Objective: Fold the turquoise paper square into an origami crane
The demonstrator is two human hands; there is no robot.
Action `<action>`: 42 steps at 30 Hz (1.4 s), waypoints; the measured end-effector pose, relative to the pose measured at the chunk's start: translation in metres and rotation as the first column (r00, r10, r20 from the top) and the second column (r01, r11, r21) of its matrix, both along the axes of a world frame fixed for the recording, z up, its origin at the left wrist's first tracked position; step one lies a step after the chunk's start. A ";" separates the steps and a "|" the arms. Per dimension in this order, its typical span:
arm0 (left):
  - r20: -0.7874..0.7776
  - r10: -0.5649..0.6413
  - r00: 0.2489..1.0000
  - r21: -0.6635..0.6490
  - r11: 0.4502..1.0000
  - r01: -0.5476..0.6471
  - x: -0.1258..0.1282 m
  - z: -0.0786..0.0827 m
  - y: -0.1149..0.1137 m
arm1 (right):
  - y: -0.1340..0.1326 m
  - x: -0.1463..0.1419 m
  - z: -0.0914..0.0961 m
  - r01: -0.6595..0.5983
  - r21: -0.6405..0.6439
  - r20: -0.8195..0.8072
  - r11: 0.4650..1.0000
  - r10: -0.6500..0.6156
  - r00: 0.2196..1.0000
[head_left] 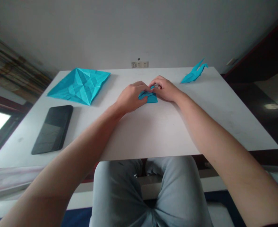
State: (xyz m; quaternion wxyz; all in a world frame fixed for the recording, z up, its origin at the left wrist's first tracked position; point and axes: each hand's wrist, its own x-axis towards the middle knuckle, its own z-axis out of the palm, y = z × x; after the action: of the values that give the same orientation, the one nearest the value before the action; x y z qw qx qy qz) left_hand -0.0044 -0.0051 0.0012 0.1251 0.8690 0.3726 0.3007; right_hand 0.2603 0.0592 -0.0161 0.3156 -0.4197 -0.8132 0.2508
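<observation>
The left hand [132, 97] and right hand [165, 89] both pinch a small folded turquoise paper [152, 100] — the left at its left side, the right at its far right edge — around the middle of the white surface [150, 135]. Leftward lies a creased turquoise sheet [82, 85], a black touchscreen device [53, 129] nearer; at far right rests an origami crane [193, 75].

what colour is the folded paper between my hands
Bright turquoise blue; the folded paper shows in the head view.
</observation>
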 end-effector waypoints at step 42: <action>0.069 0.236 0.969 -0.110 0.968 -0.228 0.000 -0.001 0.004 | 0.000 0.003 -0.004 -0.008 0.026 0.036 1.000 0.007 0.999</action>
State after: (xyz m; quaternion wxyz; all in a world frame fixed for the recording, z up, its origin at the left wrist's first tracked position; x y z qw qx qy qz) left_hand -0.0045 -0.0009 -0.0001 0.1479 0.7990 0.4810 0.3293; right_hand 0.2633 0.0593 -0.0202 0.3056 -0.4170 -0.8234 0.2339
